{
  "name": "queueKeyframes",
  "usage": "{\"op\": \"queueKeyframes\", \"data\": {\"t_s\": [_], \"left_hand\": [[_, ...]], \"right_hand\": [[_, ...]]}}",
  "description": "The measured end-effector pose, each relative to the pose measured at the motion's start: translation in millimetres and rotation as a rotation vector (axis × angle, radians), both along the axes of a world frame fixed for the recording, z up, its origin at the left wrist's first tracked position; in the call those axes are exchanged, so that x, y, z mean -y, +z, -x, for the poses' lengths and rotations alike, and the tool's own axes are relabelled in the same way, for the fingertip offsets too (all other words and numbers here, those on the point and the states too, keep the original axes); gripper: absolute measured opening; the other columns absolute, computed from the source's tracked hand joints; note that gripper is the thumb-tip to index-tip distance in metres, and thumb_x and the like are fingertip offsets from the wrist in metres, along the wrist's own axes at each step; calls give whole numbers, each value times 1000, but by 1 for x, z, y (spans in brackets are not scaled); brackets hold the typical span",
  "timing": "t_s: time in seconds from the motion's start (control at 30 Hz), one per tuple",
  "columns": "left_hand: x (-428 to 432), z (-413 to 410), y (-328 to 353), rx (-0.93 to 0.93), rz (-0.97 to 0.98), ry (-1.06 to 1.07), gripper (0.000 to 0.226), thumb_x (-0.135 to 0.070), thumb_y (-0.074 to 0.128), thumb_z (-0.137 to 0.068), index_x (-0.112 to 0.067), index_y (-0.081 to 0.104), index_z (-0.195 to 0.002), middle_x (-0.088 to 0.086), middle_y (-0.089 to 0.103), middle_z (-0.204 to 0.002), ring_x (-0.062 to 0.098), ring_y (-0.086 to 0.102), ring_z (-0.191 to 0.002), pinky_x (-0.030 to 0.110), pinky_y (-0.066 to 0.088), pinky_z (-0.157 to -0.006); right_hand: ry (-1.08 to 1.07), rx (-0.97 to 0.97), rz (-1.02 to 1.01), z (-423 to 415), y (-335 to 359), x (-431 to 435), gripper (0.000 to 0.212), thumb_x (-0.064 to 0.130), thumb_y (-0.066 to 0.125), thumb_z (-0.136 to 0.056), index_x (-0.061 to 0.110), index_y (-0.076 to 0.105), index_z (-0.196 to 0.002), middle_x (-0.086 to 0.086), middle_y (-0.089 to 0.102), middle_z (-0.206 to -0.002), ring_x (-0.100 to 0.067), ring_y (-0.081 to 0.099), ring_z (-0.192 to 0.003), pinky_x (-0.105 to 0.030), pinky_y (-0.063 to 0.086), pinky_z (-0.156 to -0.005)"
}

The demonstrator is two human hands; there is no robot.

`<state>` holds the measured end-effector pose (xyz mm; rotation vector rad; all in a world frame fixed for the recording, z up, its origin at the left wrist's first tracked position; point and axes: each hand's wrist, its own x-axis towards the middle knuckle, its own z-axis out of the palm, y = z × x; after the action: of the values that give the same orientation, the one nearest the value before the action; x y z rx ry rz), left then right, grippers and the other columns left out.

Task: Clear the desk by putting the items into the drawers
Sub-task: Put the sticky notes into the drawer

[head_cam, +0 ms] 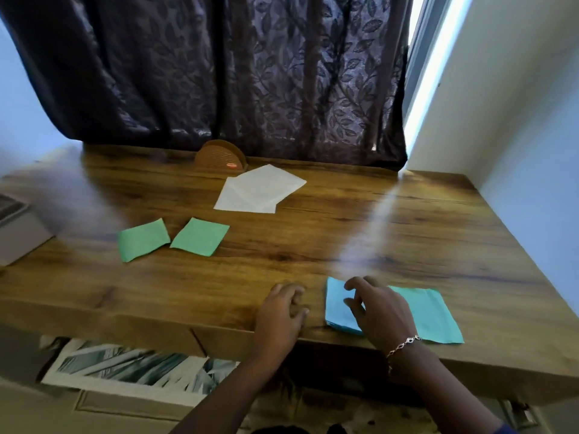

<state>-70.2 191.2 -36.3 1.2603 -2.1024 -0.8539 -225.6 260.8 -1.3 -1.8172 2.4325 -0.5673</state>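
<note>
The right hand hangs over a blue napkin stack at the near edge of the surface, its fingers bent and spread, gripping nothing. The left hand rests just left of it, its fingers loosely curled and empty. The stack is thin and square, and the right hand hides part of it and of the teal napkin beside it; the picture is blurred.

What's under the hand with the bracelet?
A blue napkin stack and a teal napkin on the wooden desk. The right hand covers where they meet, so whether they overlap is hidden.
</note>
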Motion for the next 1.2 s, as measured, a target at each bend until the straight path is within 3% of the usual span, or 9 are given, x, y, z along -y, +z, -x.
{"op": "queueKeyframes", "data": {"t_s": [0.17, 0.27, 0.37, 0.43, 0.6, 0.73, 0.87, 1.07, 1.2], "left_hand": [[32, -42, 1, -9, 84, 82, 16, -18, 66, -83, -18, 63, -99, -8, 51, -94, 11, 48, -97, 21, 39, -76], [62, -72, 3, -30, 99, 153, 12, -19, 66, -83, -16, 64, -95, -5, 53, -94, 14, 50, -95, 24, 40, -76], [99, -108, 7, -23, 100, 209, 12, -18, 65, -84, -15, 63, -96, -5, 55, -94, 13, 51, -92, 21, 39, -76], [127, -133, 10, -25, 62, 238, 13, -14, 65, -83, -14, 63, -96, 0, 60, -95, 15, 54, -92, 24, 42, -79], [202, -190, 13, 47, 23, 313, 19, -9, 67, -81, -10, 64, -99, 8, 65, -100, 23, 58, -96, 33, 47, -85], [256, -217, 11, 336, -18, 281, 34, -20, 64, -84, -13, 57, -117, 9, 54, -122, 24, 49, -113, 29, 35, -94], [287, -226, 9, 626, -32, 184, 52, -30, 63, -82, -16, 47, -129, 9, 46, -132, 25, 39, -124, 33, 30, -101], [307, -226, 8, 642, -156, 117, 71, -33, 76, -72, -18, 45, -134, 11, 45, -132, 28, 45, -120, 36, 41, -97], [310, -226, 7, 619, -181, 106, 70, -30, 77, -72, -10, 45, -131, 13, 45, -132, 28, 42, -123, 35, 40, -96]], "right_hand": [[167, 27, 50, -33, -3, 32, 9, 20, 67, -76, 20, 65, -86, 1, 67, -82, -28, 65, -68, -31, 44, -52], [212, -1, 70, -53, -4, 62, 17, 14, 76, -66, 21, 64, -76, 3, 66, -74, -24, 64, -59, -27, 43, -46], [217, -1, 45, -81, 3, 99, 7, 21, 62, -83, 20, 65, -89, 2, 67, -90, -24, 63, -81, -29, 44, -63], [223, 11, 52, -99, 6, 125, 16, 26, 52, -89, 22, 63, -100, 4, 66, -97, -21, 61, -90, -27, 42, -69], [215, 45, 3, -136, 11, 194, 17, 24, 51, -90, 20, 64, -101, 0, 67, -101, -19, 60, -91, -24, 36, -64], [185, 51, -78, -152, 9, 245, 18, 24, 52, -90, 18, 65, -102, -1, 67, -101, -17, 60, -91, -22, 39, -68], [131, 62, -148, -160, 2, 283, 7, 25, 59, -87, 18, 59, -86, -4, 60, -95, -20, 56, -89, -25, 36, -68], [116, -56, -355, -165, -12, 310, 45, 33, 67, -82, 9, 52, -117, -12, 50, -117, -29, 50, -110, -36, 44, -90], [72, 35, -415, -166, -16, 316, 52, 30, 70, -79, 10, 47, -121, -13, 52, -120, -30, 51, -111, -37, 44, -91]]}}
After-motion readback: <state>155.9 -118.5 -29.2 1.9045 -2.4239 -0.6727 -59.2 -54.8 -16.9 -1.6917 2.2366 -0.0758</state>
